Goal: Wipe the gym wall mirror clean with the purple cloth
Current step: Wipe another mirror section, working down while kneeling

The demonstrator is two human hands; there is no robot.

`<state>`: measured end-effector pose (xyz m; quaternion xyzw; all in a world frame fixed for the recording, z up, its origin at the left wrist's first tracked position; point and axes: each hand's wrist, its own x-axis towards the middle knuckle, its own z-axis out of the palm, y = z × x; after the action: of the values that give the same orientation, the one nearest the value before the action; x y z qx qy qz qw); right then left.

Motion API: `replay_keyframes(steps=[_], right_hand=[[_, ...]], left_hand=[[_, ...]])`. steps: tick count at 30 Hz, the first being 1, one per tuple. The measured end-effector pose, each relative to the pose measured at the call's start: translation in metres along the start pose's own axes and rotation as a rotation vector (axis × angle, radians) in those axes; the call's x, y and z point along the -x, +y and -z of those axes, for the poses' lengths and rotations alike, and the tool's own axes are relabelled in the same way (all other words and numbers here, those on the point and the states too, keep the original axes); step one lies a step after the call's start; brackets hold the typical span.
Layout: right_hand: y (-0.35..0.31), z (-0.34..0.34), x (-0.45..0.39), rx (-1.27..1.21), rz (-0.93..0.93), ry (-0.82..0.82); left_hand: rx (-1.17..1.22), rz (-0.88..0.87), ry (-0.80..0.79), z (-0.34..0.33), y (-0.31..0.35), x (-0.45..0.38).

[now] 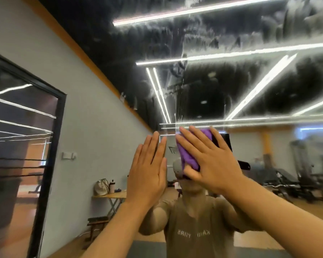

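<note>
- Gym wall mirror (pixel 231 81): streaked and smeared above, clearer lower down.
- Purple cloth (pixel 189 155): bunched, pinned flat to glass, long axis near upright.
- Right hand (pixel 211 161): fingers spread straight, pressing cloth; smears directly above.
- Left hand (pixel 147 170): flat, released, just beside, holding nothing.

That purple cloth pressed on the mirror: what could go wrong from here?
1. The purple cloth is bunched under the right hand; with so small a contact patch, the streaky film above might get smeared rather than lifted.
2. The bare left hand seems flat on the mirror, so it may leave fresh prints.
3. The streaks run high overhead, so reaching them could be a strain.
</note>
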<state>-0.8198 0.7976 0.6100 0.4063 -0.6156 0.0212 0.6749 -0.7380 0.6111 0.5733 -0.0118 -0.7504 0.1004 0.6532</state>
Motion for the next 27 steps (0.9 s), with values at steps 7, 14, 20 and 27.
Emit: replay_keyframes(steps=[7,14,20,27], right_hand=[[0.042,0.019,-0.124,-0.012,-0.190,-0.091],[0.026,0.012,-0.106,-0.029,-0.257,-0.065],[-0.011,-0.001,-0.024,-0.034,-0.126,-0.002],[-0.021,-0.005,0.019,0.016,0.042,0.031]], left_hand=[[0.049,0.006,0.039,-0.002,-0.001,0.001],[0.049,-0.008,0.066,-0.006,-0.005,0.001],[0.078,-0.016,0.083,-0.009,-0.007,0.001],[0.130,-0.016,0.080,-0.010,-0.007,0.004]])
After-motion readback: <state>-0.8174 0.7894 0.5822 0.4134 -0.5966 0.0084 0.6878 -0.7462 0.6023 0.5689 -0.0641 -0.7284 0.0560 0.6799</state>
